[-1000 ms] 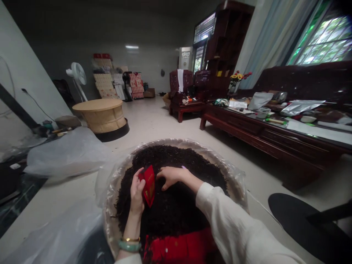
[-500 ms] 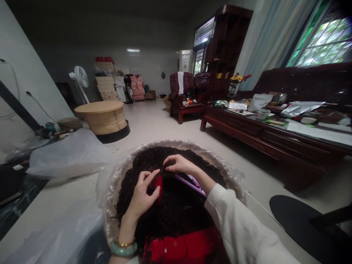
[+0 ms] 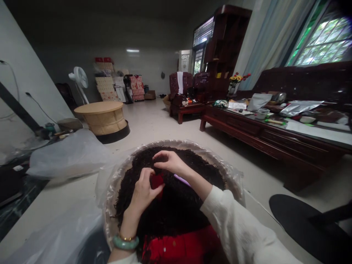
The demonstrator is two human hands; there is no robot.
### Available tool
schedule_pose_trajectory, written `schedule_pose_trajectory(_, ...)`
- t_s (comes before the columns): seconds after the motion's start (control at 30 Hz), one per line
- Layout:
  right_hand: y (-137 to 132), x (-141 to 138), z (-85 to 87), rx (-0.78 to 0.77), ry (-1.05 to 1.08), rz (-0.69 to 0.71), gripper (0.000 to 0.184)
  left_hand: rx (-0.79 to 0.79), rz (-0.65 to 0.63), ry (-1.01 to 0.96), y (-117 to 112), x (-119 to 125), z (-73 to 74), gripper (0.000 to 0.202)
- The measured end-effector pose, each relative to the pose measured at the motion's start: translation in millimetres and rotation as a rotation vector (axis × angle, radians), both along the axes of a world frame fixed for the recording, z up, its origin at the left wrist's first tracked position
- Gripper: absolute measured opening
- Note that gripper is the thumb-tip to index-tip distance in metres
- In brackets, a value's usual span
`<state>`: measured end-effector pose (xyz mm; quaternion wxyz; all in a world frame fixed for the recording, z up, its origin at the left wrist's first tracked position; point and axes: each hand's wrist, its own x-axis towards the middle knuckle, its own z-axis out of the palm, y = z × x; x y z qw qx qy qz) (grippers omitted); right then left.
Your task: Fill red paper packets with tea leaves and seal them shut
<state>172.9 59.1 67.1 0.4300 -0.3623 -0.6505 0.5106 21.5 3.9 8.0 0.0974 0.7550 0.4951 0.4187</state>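
A round basket (image 3: 111, 216) lined with clear plastic holds a mass of dark, dry shredded leaves (image 3: 176, 205). Over the leaves, my left hand (image 3: 143, 187) curls its thumb and fingers round a small red packet (image 3: 157, 183). Just above the packet's top is my right hand (image 3: 170, 161), its thumb and index fingertips drawn close together; whatever lies between them is too dark to make out. A flat object with a purple edge (image 3: 182, 180) lies on the leaves, mostly behind my right forearm. Several red packets (image 3: 178, 246) lie at the basket's near side.
Clear plastic sheeting (image 3: 68, 154) spreads over the floor on the left. A round woven drum-shaped table (image 3: 100, 117) stands beyond it. On the right are a long dark wooden bench (image 3: 264, 135) with bags and papers, and a round black stand base (image 3: 297, 220).
My right hand has moved left, over the red packet, and its fingers have come closer together. My left fingers have curled in more. My right forearm now covers more of the purple-edged object.
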Motion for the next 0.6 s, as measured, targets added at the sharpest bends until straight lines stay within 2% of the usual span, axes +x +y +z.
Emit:
schedule_pose_trajectory(0.13, -0.9, -1.6, 0.0, 0.083, -0.106, -0.010, 0.019, 0.014, 0.008, -0.024, -0.2, -1.5, -2.1, 0.031)
schedule_pose_trajectory(0.27, -6.0, 1.8, 10.1, 0.135, -0.179, -0.004, 0.015, 0.030, 0.020, -0.038, -0.4, -0.9, -3.3, 0.032)
schedule_pose_trajectory(0.37, -12.6, 5.8, 18.1, 0.259, -0.380, 0.029, 0.019, 0.048, 0.027, -0.044, 0.2, -0.6, -4.4, 0.034)
schedule_pose_trajectory(0.43, -18.0, 8.7, 22.3, 0.361, -0.557, 0.108, 0.025, 0.049, 0.026, -0.061, 1.0, -0.8, -5.4, 0.035)
schedule_pose_trajectory(0.6, -29.0, 11.6, 28.1, 0.627, -0.895, 0.231, 0.021, 0.033, -0.028, -0.174, 1.7, -1.0, -13.9, 0.039)
